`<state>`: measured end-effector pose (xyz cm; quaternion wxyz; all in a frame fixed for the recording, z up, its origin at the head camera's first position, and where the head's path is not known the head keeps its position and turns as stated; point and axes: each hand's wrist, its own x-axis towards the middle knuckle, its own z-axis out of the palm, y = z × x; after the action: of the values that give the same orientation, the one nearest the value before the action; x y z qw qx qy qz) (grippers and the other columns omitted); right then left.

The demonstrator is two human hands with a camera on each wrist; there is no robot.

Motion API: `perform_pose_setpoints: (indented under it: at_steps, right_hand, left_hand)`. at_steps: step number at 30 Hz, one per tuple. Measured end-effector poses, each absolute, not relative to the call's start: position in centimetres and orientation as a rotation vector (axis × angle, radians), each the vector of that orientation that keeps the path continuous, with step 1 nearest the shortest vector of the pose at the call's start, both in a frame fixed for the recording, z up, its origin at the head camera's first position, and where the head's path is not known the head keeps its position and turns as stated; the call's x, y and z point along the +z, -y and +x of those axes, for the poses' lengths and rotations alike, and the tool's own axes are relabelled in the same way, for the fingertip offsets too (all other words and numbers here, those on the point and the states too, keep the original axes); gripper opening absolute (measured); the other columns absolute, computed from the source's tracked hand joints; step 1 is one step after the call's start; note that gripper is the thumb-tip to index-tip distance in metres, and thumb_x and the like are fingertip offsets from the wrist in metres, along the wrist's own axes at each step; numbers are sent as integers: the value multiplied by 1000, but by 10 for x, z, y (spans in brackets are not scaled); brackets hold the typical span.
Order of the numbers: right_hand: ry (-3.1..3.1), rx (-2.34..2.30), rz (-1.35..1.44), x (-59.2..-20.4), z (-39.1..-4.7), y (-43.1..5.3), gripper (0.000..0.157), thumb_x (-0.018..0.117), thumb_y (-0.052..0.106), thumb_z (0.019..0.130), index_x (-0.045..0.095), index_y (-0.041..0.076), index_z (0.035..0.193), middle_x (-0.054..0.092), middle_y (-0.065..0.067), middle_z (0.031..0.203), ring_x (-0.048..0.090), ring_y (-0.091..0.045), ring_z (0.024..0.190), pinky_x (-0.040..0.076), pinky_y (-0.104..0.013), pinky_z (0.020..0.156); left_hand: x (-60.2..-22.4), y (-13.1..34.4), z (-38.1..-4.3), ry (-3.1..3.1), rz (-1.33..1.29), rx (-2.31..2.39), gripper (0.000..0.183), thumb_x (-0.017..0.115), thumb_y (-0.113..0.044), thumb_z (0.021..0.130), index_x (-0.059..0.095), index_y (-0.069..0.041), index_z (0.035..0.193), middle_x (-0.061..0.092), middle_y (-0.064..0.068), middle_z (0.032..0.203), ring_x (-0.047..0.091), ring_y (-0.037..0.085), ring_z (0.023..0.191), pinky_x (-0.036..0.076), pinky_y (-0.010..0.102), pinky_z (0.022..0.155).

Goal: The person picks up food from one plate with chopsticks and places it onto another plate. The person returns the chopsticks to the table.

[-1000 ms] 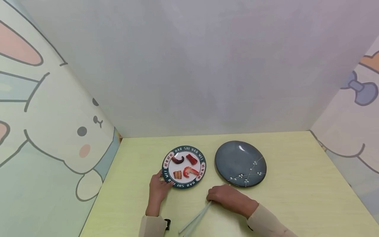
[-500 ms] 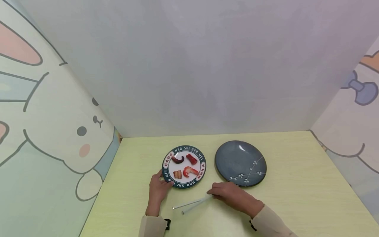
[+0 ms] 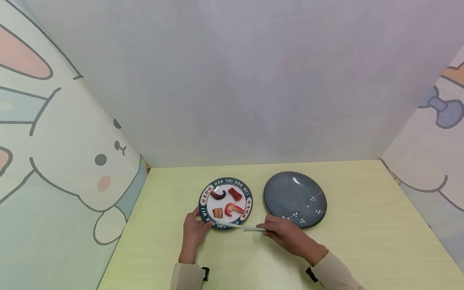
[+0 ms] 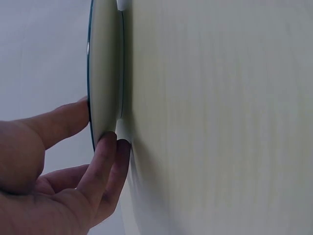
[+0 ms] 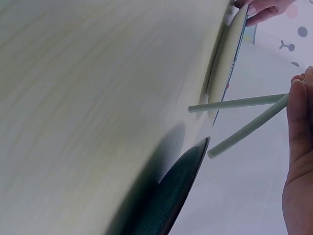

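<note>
My left grip point(image 3: 195, 230) pinches the green-rimmed plate point(image 3: 226, 200) toward the desk's point(image 3: 362, 209) far edge, likely steadying it; my right grip point(image 3: 288, 236) pinches chopsticks point(image 3: 251, 229).

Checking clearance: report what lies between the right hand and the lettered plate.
In the head view, pale chopsticks in the right hand span the gap above bare tabletop.

Supporting surface: pale yellow-green table top with faint wood grain point(image 3: 366, 217), flat, far edge straight. Directly on surface: two plates, side by side, apart, both near far edge. Left position: round white plate with dark green lettered rim point(image 3: 248, 206), face up, seated on raised foot. Right position: larger glossy slate-blue rounded plate point(image 3: 290, 197), face up, white blossom-branch pattern toward near right side.
</note>
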<state>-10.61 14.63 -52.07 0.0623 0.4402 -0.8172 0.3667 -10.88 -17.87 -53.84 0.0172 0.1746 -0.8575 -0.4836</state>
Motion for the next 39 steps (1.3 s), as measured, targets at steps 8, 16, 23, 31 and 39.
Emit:
perform_pose_setpoints:
  at_steps: [8, 16, 23, 31, 39]
  right_hand:
    - [2358, 1195, 1267, -525, -105, -145, 21, 81, -3, 87, 74, 10, 102, 54, 10, 89, 49, 1, 78, 45, -13, 68]
    - [2380, 1415, 1188, -528, -102, -146, 20, 76, -4, 92, 68, 11, 103, 57, 9, 90, 52, 4, 75, 51, -18, 60]
    - [2391, 1585, 1071, -526, -101, -146, 21, 75, 0, 95, 62, 16, 101, 60, 8, 88, 56, 2, 69, 53, -22, 54]
    - [2302, 1737, 995, -523, -98, -146, 19, 71, -5, 96, 64, 10, 104, 65, -6, 76, 62, -6, 58, 52, -25, 50]
    - [2202, 1820, 990, -522, -96, -146, 17, 69, -12, 94, 63, 0, 104, 64, -14, 73, 66, -14, 55, 51, -23, 48]
  left_hand:
    - [-538, 179, -110, 2664, 544, -1507, 77, 82, 4, 83, 47, 13, 151, 56, 27, 127, 64, 29, 95, 53, 36, 78]
    - [-538, 178, -109, 2673, 557, -1493, 77, 82, 4, 84, 47, 13, 151, 56, 27, 127, 63, 29, 95, 54, 38, 79]
    - [-538, 178, -109, 2671, 549, -1486, 77, 82, 3, 84, 46, 13, 151, 57, 27, 126, 64, 29, 94, 53, 38, 79]
    - [-538, 178, -109, 2669, 546, -1485, 76, 82, 3, 85, 46, 14, 151, 57, 27, 126, 64, 28, 94, 53, 36, 78]
    - [-538, 178, -108, 2665, 554, -1487, 76, 82, 4, 85, 46, 14, 151, 57, 28, 126, 64, 31, 95, 55, 39, 80]
